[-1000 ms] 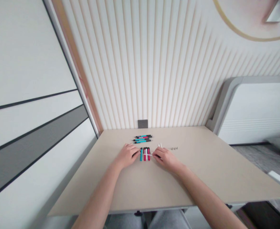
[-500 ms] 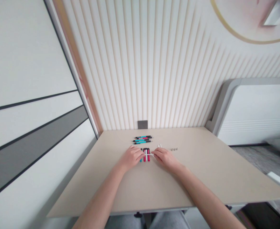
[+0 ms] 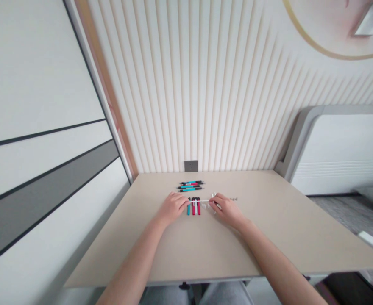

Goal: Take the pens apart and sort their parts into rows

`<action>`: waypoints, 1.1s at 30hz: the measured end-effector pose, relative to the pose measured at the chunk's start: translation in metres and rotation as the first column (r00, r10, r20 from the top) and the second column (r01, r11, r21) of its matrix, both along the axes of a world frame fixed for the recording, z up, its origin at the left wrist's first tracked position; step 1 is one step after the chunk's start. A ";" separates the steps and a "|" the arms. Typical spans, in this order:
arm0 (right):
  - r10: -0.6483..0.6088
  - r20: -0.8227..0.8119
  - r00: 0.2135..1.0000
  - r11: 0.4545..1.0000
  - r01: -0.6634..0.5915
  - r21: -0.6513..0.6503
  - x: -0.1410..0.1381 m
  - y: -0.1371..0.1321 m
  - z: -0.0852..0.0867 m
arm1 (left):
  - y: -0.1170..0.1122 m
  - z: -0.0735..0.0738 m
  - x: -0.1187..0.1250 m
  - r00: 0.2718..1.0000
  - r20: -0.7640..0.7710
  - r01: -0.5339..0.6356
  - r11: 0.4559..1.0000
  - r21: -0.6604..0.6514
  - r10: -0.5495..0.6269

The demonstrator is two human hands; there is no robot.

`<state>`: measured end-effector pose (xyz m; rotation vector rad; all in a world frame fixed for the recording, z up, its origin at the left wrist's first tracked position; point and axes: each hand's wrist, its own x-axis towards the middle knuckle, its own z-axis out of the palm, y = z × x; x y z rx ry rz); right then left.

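Note:
Both of my hands rest on a beige table (image 3: 269, 237). My left hand (image 3: 171, 208) is curled, its fingertips pinching the left end of a thin white rod (image 3: 199, 201) that lies across a short row of teal and red pen barrels (image 3: 193, 206). My right hand (image 3: 226, 209) is also curled, fingers beside the rod's right end and some small white parts (image 3: 208, 206); what it grips is too small to name.
Several whole teal, red and black pens (image 3: 190, 186) lie side by side nearer the wall. Tiny grey parts (image 3: 233, 198) sit right of my right hand. A wall socket (image 3: 190, 166) is behind the table, and a white cabinet (image 3: 342, 152) stands to the right.
My right hand has slid a little to the right, drawing the white rod out across the pen barrels. My left hand stays at the barrels' left side.

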<state>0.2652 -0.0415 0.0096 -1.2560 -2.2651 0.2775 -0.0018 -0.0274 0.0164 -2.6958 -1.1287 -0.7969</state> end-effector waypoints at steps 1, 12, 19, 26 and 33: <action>0.006 -0.005 1.000 1.000 -0.006 0.001 0.000 0.000 -0.001 | 0.000 0.000 0.000 1.000 0.001 -0.001 1.000 -0.002 0.001; 0.052 -0.020 0.998 0.998 -0.052 0.033 -0.001 0.001 -0.004 | 0.001 -0.005 0.000 0.999 0.001 0.036 0.999 -0.023 -0.036; -0.143 0.055 0.988 0.987 0.139 0.081 -0.001 0.000 0.003 | -0.002 0.001 0.001 0.992 0.109 -0.063 0.998 0.009 0.061; -0.493 0.279 0.824 0.868 0.489 0.090 0.007 0.000 0.012 | -0.001 0.000 -0.002 0.993 0.090 -0.082 0.997 0.004 0.081; -0.405 0.395 0.825 0.902 0.430 0.027 -0.007 -0.004 0.005 | 0.001 -0.005 -0.001 0.996 0.058 -0.074 0.997 -0.006 0.074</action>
